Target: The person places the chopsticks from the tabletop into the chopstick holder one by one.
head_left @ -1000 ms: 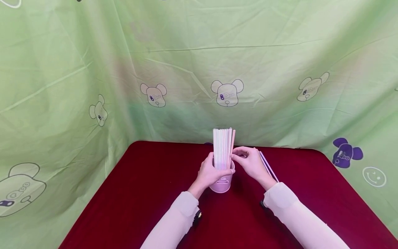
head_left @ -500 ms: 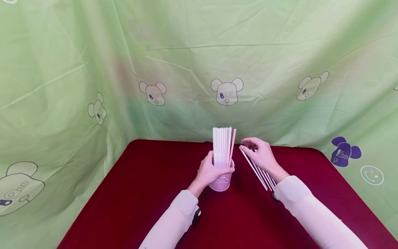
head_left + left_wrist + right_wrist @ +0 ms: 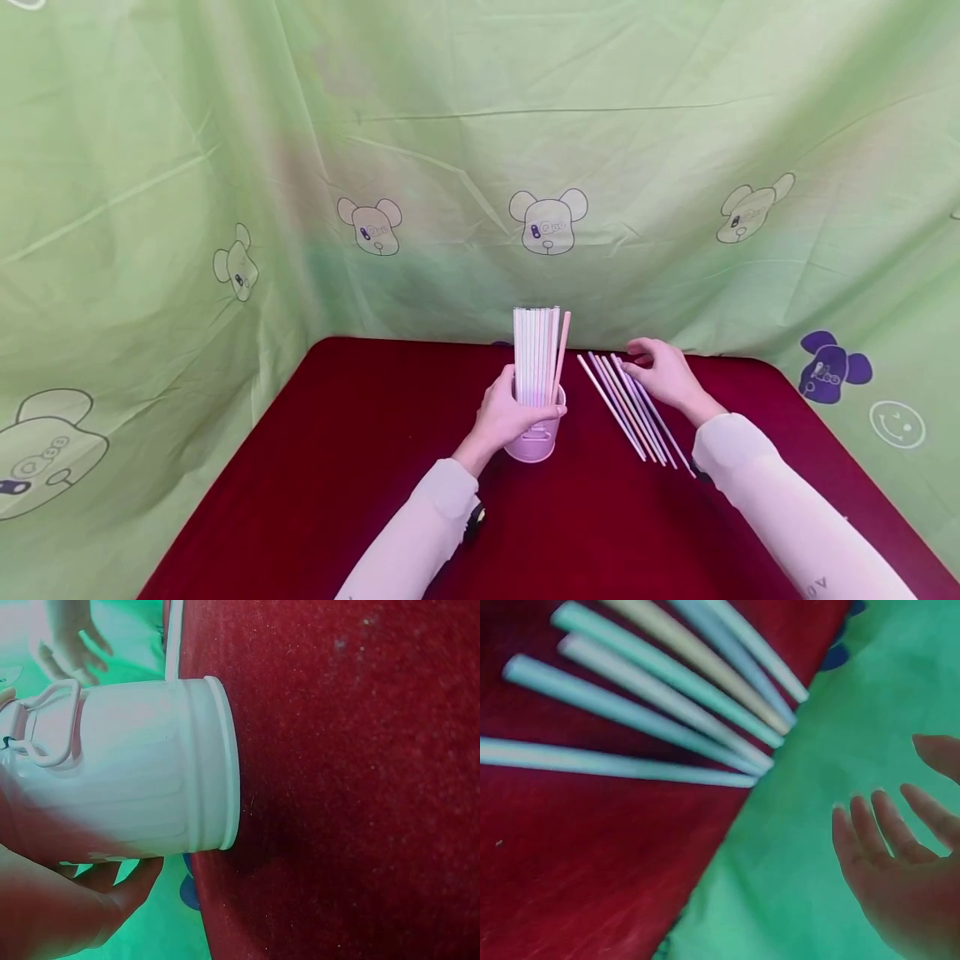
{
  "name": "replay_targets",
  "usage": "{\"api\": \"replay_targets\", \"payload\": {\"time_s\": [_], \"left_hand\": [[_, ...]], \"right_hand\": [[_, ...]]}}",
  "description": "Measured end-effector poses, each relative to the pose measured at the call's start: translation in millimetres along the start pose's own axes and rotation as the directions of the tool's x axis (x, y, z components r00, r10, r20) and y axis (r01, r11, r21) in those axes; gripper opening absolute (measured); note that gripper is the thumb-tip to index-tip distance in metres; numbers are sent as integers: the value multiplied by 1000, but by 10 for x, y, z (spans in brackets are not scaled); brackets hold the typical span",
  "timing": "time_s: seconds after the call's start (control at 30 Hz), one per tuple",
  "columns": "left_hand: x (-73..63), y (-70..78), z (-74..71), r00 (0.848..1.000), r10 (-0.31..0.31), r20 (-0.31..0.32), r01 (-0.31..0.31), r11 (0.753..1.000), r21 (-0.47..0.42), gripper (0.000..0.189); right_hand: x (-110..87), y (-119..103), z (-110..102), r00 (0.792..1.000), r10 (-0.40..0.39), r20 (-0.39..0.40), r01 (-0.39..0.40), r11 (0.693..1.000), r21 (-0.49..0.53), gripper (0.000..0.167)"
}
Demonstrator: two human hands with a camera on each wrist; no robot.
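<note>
In the head view my left hand (image 3: 498, 417) grips a small pink bucket (image 3: 531, 446) by its upper part, thumb across the front. A dense bundle of pale straws (image 3: 534, 354) stands upright in it, with one pinkish-orange straw (image 3: 562, 346) leaning at the right side. The left wrist view shows the bucket's ribbed wall (image 3: 142, 765) and wire handle (image 3: 60, 724). Several loose straws (image 3: 626, 408) lie side by side on the table, right of the bucket. My right hand (image 3: 670, 379) hovers by their far ends, fingers relaxed and holding nothing; the right wrist view shows its fingers apart from the straws (image 3: 667, 697).
A dark red cloth (image 3: 360, 467) covers the table. Behind and beside it hangs a green curtain (image 3: 450, 167) with printed bear heads, close to the table's far edge.
My right hand has moved right, away from the bucket, and let go of a straw, which lies leftmost among the loose ones. My left hand keeps its hold.
</note>
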State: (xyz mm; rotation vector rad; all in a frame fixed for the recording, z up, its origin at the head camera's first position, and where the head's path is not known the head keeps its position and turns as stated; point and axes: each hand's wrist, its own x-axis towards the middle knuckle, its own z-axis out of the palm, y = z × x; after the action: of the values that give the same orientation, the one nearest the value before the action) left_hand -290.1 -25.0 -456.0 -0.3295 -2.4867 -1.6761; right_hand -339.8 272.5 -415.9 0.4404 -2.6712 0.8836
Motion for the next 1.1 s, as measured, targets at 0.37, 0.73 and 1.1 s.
{"api": "replay_targets", "payload": {"time_s": [0.37,0.73,1.1], "left_hand": [[-2,-4,8,1000,-3,7,3,1000,-17,77],[7,2,3,1000,-7,2,7,1000,-2,77],[-6,24,5,1000,-5,1,5,1000,-7,77]], "right_hand": [[-45,477,39,995,40,92,-32,995,-90,33],[-204,757,108,979,166,115,-155,983,-98,31],[-246,799,110,971,223,82,-215,972,-100,22]]}}
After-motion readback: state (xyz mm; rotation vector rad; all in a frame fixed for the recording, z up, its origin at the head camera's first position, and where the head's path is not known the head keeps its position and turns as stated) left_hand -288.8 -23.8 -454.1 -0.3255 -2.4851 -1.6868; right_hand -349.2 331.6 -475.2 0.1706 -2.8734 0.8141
